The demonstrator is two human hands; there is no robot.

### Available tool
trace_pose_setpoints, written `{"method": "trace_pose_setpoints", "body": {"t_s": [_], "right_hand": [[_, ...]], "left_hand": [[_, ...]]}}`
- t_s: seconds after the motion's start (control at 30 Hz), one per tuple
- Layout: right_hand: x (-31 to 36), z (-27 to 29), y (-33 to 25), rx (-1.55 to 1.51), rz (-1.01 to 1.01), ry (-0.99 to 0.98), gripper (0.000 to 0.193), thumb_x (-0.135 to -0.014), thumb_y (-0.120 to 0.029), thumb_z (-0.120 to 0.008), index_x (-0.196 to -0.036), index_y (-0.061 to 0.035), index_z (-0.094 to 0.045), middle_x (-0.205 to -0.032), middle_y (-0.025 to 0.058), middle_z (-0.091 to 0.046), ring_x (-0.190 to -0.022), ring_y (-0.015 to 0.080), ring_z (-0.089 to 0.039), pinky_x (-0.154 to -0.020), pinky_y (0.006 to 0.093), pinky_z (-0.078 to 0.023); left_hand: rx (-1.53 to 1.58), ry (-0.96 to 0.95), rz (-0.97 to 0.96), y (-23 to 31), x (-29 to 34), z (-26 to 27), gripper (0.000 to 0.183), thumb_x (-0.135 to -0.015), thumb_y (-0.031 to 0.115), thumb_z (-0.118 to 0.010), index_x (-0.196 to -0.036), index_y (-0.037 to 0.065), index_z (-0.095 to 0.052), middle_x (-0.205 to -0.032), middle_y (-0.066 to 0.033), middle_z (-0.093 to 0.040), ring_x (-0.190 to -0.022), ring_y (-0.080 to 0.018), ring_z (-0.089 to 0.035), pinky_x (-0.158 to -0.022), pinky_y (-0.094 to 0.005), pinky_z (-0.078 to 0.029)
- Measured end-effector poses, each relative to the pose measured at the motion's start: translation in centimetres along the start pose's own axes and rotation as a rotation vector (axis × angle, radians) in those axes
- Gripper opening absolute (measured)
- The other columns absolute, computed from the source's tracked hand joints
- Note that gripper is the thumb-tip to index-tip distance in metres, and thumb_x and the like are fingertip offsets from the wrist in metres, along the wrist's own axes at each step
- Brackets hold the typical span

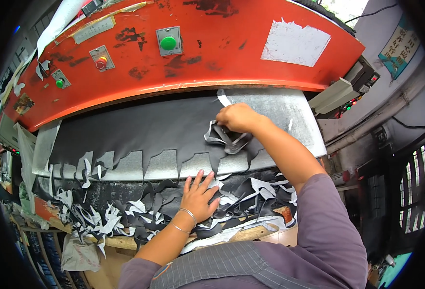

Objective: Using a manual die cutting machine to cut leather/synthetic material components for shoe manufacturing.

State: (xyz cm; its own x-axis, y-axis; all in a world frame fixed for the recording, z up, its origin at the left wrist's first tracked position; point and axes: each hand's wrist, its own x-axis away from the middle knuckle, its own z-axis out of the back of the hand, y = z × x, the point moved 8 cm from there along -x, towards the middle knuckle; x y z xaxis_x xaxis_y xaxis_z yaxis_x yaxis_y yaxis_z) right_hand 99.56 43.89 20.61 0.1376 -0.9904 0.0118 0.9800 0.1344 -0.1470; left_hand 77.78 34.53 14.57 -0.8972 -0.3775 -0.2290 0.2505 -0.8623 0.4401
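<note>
Clock directions as seen in the head view, 12 being the upper edge.

Right hand (238, 118): fingers are curling into a narrow grip and are holding a looped piece (229, 145), grey with pale edges. The piece is hanging at 7 o'clock from the knuckles, over the right end of a black sheet (140, 125). Its material is staying unclear; the fingers are hiding its top, and I cannot tell whether its lower side is touching the sheet.

Left hand (200, 200): palm is facing down, empty, fingers spreading wide. Fingertips are reaching the front edge of a pale plate (282, 120), close to the sheet's notched border; contact is not showing clearly. From this hand, the looped piece is lying at 1 o'clock, well apart, and the main spread of sheet at 10 to 11.

Sheet: it is lying on the plate, extending toward 9 o'clock from the right hand; a row of cut-outs is running along its near side, exposing the plate.

Surroundings: black and white scraps (111, 216) are heaping at 8 to 9 o'clock from the left hand, others at 3. A red machine panel (222, 53) is spanning 12 o'clock, a large green button (168, 43) sitting at 10 to 11 from the right hand.
</note>
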Motion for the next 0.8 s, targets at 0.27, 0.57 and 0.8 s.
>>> {"method": "trace_pose_setpoints", "body": {"t_s": [0.27, 0.57, 0.8], "right_hand": [[7.0, -4.9, 4.0, -0.759, -0.857, 0.324, 0.021, -0.084, -0.013, -0.055, -0.082, 0.0083, -0.057, -0.063, 0.0180, -0.063, -0.049, 0.0240, -0.064, -0.043, 0.0340, -0.052], [9.6, -3.3, 3.4, -0.473, -0.578, 0.441, 0.056, -0.074, -0.039, -0.075, -0.114, -0.0060, -0.054, -0.109, 0.0184, -0.064, -0.111, 0.0319, -0.056, -0.091, 0.0457, -0.043], [9.8, -4.5, 3.6, -0.364, -0.332, 0.319, 0.065, -0.067, -0.044, -0.080, -0.118, -0.0125, -0.055, -0.135, 0.0169, -0.051, -0.138, 0.0303, -0.033, -0.110, 0.0522, -0.017]], "left_hand": [[0.038, 0.029, 0.000, -0.6, 0.1, 0.1, 0.028, -0.076, 0.030, -0.069, -0.099, 0.014, -0.068, -0.142, -0.0089, -0.044, -0.137, -0.0311, -0.031, -0.109, -0.0551, -0.020], [0.194, 0.139, 0.157, -1.7, -3.5, 0.1, 0.032, -0.078, 0.030, -0.069, -0.101, 0.009, -0.060, -0.143, -0.0246, -0.039, -0.140, -0.0369, -0.025, -0.113, -0.0523, -0.010], [0.263, 0.150, 0.290, -1.6, -6.6, -0.9, 0.040, -0.076, 0.029, -0.070, -0.104, 0.007, -0.052, -0.142, -0.0299, -0.038, -0.139, -0.0393, -0.026, -0.113, -0.0536, -0.005]]}}
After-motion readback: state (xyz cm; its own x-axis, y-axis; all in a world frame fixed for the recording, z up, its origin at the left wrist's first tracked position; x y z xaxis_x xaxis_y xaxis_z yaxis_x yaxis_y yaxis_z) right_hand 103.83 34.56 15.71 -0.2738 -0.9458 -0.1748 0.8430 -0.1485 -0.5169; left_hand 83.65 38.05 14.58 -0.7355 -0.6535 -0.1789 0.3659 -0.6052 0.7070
